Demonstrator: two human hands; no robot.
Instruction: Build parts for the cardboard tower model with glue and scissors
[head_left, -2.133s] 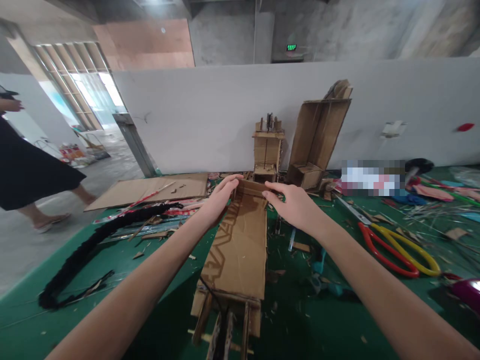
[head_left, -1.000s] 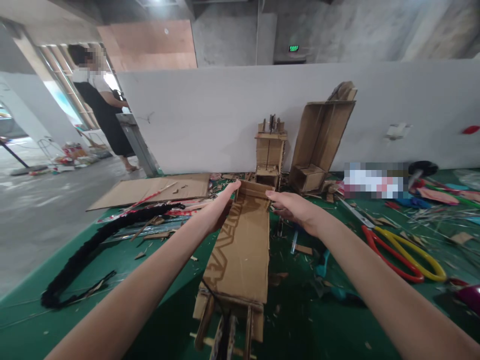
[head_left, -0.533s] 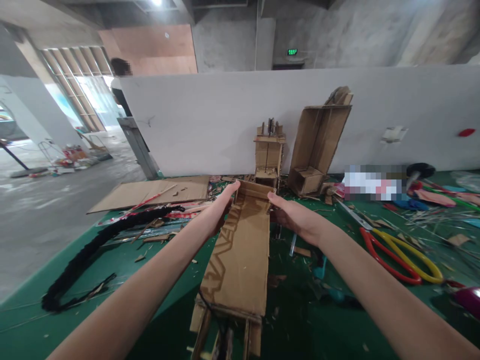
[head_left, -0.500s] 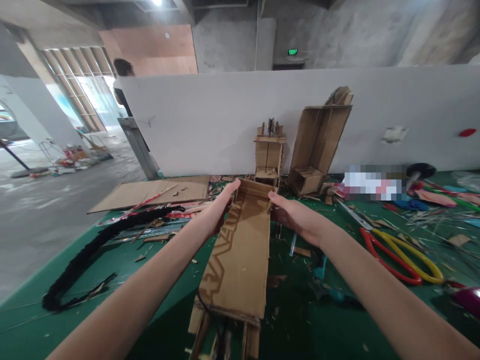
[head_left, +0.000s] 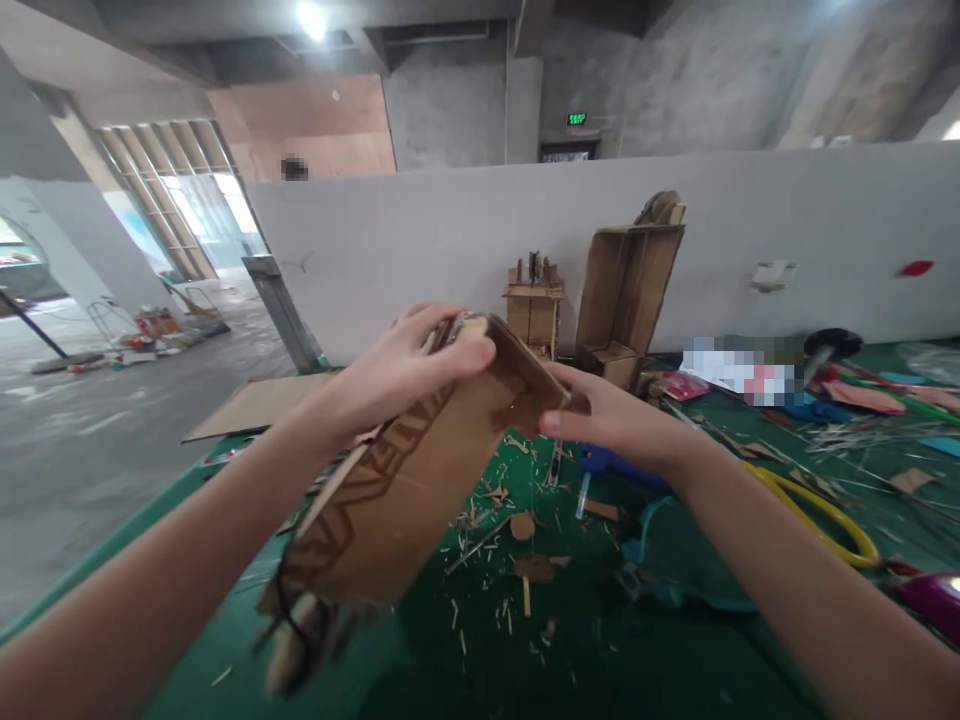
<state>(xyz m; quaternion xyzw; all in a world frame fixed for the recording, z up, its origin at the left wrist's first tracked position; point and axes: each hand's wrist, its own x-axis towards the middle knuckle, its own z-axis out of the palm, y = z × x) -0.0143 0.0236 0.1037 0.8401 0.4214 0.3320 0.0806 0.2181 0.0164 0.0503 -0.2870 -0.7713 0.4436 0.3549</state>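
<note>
Cardboard sheet (head_left: pixel 259 405) lies flat at far left on the green mat (head_left: pixel 600 660), partly hidden behind my forearm. My left hand (head_left: pixel 401 365) is clamped over the far top end of the long cardboard model (head_left: pixel 397 500), fingers curled around its upper edge. The model is off the mat, tilted, far end high, near end dropping low toward the left with dark straps or sticks hanging there, blurred. It has a brown zigzag pattern along one side. Under it, cardboard scraps and splinters (head_left: pixel 499 540) litter the mat. My right hand (head_left: pixel 611 420) grips the model's far right corner, thumb on the near side, fingers wrapped behind it. Far, against the white partition wall (head_left: pixel 420 240), a small cardboard tower (head_left: pixel 532 305) stands upright, an open cardboard box (head_left: pixel 630 285) leaning just right of it. A blue tool (head_left: pixel 619 462) lies just beyond my right wrist. Yellow-handled scissors (head_left: pixel 825 510) lie right of my forearm, partly covered by it.
</note>
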